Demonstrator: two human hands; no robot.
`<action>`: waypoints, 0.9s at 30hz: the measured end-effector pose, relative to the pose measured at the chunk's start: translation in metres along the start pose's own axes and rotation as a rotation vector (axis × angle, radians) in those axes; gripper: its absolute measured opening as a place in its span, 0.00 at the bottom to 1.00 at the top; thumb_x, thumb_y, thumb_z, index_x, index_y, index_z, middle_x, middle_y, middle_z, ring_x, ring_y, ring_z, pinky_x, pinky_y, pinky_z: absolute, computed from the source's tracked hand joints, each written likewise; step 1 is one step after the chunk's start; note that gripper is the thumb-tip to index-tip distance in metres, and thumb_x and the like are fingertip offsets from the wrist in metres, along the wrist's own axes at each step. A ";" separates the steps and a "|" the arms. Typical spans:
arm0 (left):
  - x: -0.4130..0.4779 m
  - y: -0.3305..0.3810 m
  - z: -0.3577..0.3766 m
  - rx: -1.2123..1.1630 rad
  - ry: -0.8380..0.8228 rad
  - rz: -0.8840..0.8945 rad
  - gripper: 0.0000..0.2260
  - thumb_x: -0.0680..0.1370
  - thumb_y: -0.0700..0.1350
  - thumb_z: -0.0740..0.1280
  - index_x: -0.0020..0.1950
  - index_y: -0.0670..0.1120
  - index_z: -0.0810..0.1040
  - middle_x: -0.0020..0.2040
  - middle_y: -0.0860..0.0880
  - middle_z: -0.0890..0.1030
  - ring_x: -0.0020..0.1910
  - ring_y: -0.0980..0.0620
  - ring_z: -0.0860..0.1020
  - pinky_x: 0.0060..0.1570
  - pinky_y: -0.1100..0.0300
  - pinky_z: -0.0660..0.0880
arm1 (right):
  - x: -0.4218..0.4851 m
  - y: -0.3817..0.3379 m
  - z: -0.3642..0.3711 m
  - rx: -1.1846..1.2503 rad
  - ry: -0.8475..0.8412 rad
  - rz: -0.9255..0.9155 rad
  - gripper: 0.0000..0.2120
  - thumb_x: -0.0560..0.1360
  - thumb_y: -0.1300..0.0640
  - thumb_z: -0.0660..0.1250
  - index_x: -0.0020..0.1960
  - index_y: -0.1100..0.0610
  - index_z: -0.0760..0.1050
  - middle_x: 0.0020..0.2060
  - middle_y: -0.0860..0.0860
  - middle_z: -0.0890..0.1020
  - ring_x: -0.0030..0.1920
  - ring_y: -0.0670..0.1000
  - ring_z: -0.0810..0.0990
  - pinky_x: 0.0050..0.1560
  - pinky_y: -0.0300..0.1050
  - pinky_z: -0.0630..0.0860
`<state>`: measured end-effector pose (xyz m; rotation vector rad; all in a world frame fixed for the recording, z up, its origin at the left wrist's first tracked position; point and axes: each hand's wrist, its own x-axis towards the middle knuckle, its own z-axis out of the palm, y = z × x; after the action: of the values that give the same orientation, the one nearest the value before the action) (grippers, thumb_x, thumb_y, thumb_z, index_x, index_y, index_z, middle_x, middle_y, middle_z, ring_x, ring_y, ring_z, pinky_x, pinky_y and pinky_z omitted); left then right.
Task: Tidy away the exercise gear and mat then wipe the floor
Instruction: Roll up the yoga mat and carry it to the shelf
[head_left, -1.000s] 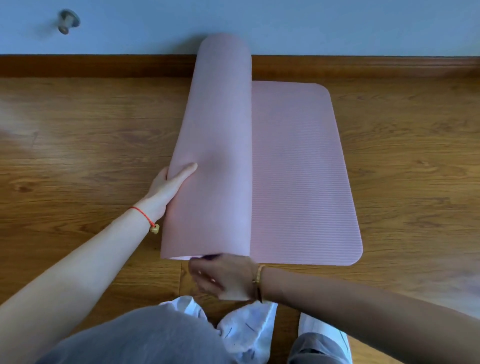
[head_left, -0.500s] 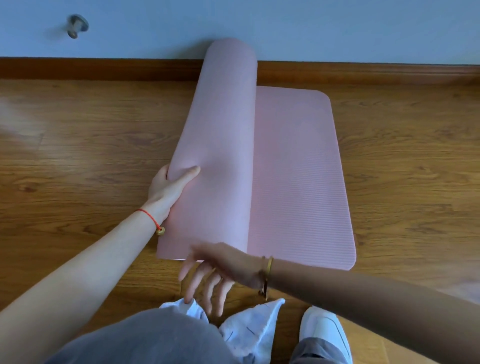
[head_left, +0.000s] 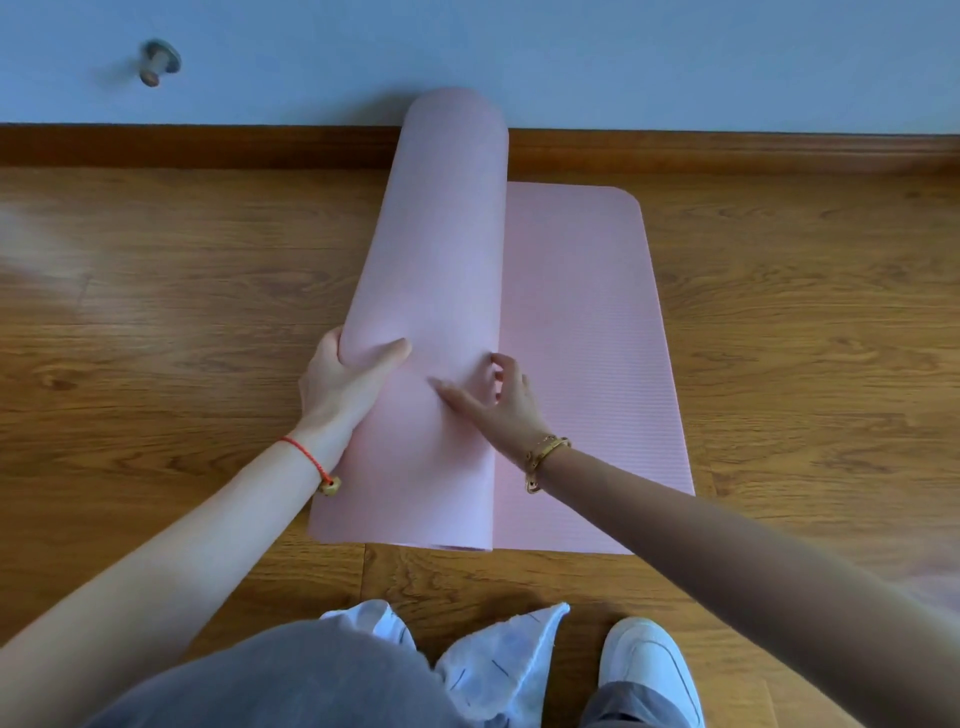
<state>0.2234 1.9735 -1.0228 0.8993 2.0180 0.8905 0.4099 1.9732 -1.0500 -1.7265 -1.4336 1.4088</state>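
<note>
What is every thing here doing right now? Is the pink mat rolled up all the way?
Mat, partly rolled; the rest lies flat on the floor.
Left hand, grips the left side of the rolled part.
Right hand, fingers spread, touching the top of the rolled part.
Cloth, crumpled, no hand on it.

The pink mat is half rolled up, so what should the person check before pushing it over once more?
1. Left hand grips the roll at its left side: ok.
2. Right hand rests on top of the roll, fingers spread: ok.
3. Flat part of the mat lies smooth with nothing on it: ok.
4. Roll's near end roughly lines up with the flat edge: ok.
5. Roll's far end clear of the skirting board: cannot tell.
</note>
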 end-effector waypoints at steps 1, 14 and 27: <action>-0.002 0.002 -0.002 0.008 -0.003 0.007 0.34 0.65 0.63 0.75 0.69 0.54 0.74 0.61 0.51 0.81 0.60 0.46 0.79 0.62 0.47 0.76 | 0.001 0.003 0.004 0.014 -0.017 0.002 0.43 0.67 0.36 0.74 0.73 0.53 0.62 0.64 0.48 0.68 0.65 0.51 0.72 0.67 0.50 0.71; -0.040 0.023 0.023 0.183 -0.149 0.200 0.22 0.80 0.63 0.58 0.74 0.62 0.67 0.67 0.44 0.71 0.67 0.45 0.70 0.70 0.46 0.66 | 0.013 0.032 -0.030 0.203 0.187 -0.114 0.24 0.67 0.53 0.63 0.62 0.50 0.73 0.57 0.51 0.80 0.50 0.51 0.79 0.53 0.54 0.79; -0.017 0.022 0.033 -0.113 -0.200 -0.056 0.31 0.74 0.55 0.75 0.74 0.52 0.68 0.67 0.47 0.73 0.57 0.53 0.74 0.55 0.60 0.70 | 0.035 0.012 -0.072 -0.059 0.234 -0.002 0.49 0.65 0.33 0.74 0.76 0.52 0.58 0.72 0.52 0.63 0.73 0.55 0.64 0.74 0.54 0.62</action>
<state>0.2652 1.9807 -1.0159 0.8305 1.7954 0.8397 0.4770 2.0183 -1.0486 -1.8567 -1.3591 1.1304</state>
